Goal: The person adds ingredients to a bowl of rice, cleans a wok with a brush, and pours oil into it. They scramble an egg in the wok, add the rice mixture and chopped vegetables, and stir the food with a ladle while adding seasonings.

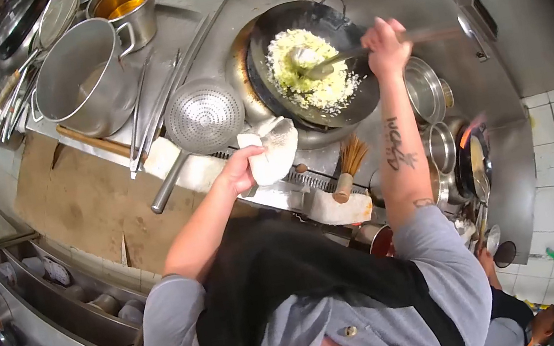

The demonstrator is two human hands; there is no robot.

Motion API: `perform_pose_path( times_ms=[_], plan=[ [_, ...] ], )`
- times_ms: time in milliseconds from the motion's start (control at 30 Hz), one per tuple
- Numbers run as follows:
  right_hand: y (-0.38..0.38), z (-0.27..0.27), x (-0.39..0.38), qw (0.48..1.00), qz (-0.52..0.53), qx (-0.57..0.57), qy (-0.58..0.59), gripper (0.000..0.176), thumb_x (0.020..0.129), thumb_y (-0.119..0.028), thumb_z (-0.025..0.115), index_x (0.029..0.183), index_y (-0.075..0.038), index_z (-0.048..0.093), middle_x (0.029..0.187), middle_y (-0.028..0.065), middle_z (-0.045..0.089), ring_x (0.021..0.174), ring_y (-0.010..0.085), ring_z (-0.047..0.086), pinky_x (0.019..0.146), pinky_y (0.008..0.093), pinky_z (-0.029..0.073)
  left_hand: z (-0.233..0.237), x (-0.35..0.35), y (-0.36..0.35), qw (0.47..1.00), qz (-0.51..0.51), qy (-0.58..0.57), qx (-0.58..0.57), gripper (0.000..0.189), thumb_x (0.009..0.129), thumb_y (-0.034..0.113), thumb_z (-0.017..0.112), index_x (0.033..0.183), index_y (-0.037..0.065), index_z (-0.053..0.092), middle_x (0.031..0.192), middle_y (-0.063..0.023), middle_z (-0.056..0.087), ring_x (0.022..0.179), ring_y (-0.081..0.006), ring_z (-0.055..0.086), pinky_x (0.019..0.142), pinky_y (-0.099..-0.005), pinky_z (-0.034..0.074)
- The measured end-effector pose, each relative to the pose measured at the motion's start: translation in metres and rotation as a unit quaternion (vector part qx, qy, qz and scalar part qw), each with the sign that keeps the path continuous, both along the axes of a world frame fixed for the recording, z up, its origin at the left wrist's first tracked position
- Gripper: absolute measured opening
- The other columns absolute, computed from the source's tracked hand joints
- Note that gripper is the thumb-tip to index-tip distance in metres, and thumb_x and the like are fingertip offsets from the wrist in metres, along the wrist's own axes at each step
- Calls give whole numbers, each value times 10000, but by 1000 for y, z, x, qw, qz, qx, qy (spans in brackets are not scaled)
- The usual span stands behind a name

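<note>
My right hand [386,46] is closed round the handle of a metal ladle [325,68], whose bowl end rests in a black wok [267,30]. Chopped white and yellow-green food [333,89] lies spread over the bottom of the wok. A folded white cloth [275,152] is held in my left hand [238,171], over the stove's front edge. Just beyond that hand lies a round perforated strainer [205,115], its handle pointing towards me.
At the left stand a large empty pot [83,81] and a pot of amber liquid [125,7]. A bamboo brush [347,172] lies near the front edge. Metal bowls [426,91] stand right of my forearm. Another person [521,319] is at lower right.
</note>
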State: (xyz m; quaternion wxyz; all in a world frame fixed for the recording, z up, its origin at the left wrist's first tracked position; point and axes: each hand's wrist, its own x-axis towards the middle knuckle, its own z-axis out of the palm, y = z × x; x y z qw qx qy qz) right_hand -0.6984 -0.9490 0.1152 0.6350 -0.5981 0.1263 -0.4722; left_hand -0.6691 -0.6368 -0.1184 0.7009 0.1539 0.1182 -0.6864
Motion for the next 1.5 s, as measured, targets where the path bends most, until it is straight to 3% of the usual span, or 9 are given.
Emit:
perform_pose_path(
  times_ms=[133,300,467,567,767,933,1200,1300,1500],
  plan=[
    [-41,74,10,994,-70,-53,63,318,866,-97,630,613,-86,437,521,29,427,391,152,399,388,312,341,12,-24,-25,973,-27,-214,83,383,881,129,602,1216,-51,553,1153,-198,659,1023,-296,674,918,-413,555],
    [-60,14,8,999,-2,27,-26,285,823,-67,629,612,-67,436,513,21,408,404,163,429,385,331,356,50,-36,-74,975,37,-169,141,361,984,286,530,1198,-1,578,1125,-141,679,1008,-263,678,900,-405,556],
    [-119,71,-37,998,58,18,-1,234,820,-80,637,630,-53,503,525,30,476,389,142,443,370,306,347,44,-30,-135,958,31,-228,172,360,946,231,589,1175,-42,546,1000,-168,679,886,-312,696,799,-420,595],
    [-74,23,-48,989,-145,22,-34,287,840,-73,613,606,-76,449,500,-11,349,359,132,335,353,307,260,-1,-6,-161,955,-75,-219,184,304,966,202,522,1145,-42,547,1009,-188,678,899,-328,697,818,-462,591],
    [-33,152,-83,976,154,106,113,327,889,-121,563,612,-118,389,535,10,348,473,153,356,499,335,346,72,-93,-87,940,38,-215,262,217,972,82,410,1140,-40,473,1074,-238,667,901,-382,691,822,-526,589],
    [-22,82,-19,970,-190,78,131,192,865,-171,618,752,-32,550,543,32,478,390,160,436,366,326,354,86,-51,-121,939,-50,-234,246,251,998,143,375,1154,-36,454,1102,-214,643,910,-359,688,767,-515,605],
    [-14,142,-74,997,-48,67,-4,304,886,-141,591,610,-150,465,499,-48,389,363,92,357,347,280,273,96,-99,-47,937,-18,-216,273,219,936,-18,399,1142,-42,468,1138,-239,622,966,-364,682,807,-532,594],
    [3,127,-54,983,-135,54,111,261,875,-149,605,639,-74,522,510,-4,456,375,138,408,359,310,320,115,-62,-113,935,-11,-232,269,203,962,63,424,1134,-37,465,1022,-232,648,890,-343,695,768,-507,601],
    [-29,72,-97,996,-65,-36,-57,155,877,-94,626,750,-35,559,519,28,481,407,141,456,389,308,378,63,-95,-43,938,41,-275,209,215,914,0,439,1120,-37,489,1079,-212,625,935,-344,689,802,-484,605]
  ],
)
